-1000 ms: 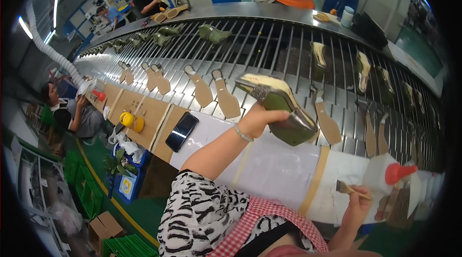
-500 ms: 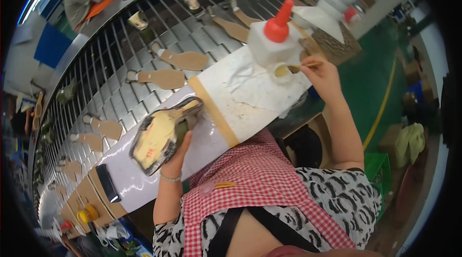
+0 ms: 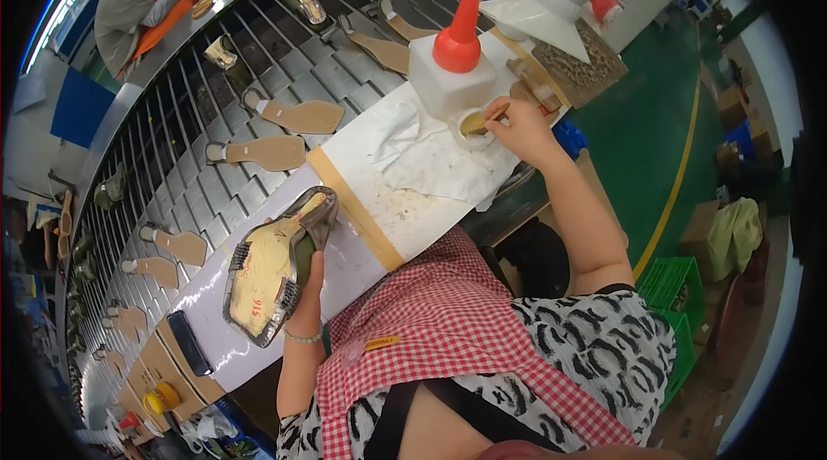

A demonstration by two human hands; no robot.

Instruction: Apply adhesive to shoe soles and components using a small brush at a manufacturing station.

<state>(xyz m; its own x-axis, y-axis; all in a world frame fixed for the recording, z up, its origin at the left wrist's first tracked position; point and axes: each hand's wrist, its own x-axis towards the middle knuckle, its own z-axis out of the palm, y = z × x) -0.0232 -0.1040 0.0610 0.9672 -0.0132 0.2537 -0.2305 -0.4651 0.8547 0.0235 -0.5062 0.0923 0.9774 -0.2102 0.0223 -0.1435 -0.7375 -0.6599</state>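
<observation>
My left hand [image 3: 307, 303] grips a lasted shoe upper [image 3: 274, 275] from its near side, bottom face up, above the white work board. The upper's dark edge is folded in pleats round the pale yellow underside, which carries red marks. At the far right, my right hand [image 3: 525, 133] pinches a small brush [image 3: 496, 118] by its handle. The brush's tip is down in a small white cup [image 3: 473, 140] of yellowish stuff. Right behind the cup stands a squarish translucent bottle [image 3: 448, 79] with a red nozzle cap.
Beyond the board [image 3: 379, 255], a slatted metal conveyor [image 3: 194, 176] carries tan shoe soles [image 3: 265, 152] and more lasted uppers [image 3: 301, 2]. A crumpled white cloth [image 3: 431, 165] lies near the cup. A white duct hood [image 3: 551, 21] hangs at the right. Another person [image 3: 129, 16] works across the conveyor.
The brush tip has gone from the cup's right rim down into it. The shoe upper is turned a little, its underside facing me more squarely. The whole view has shifted slightly.
</observation>
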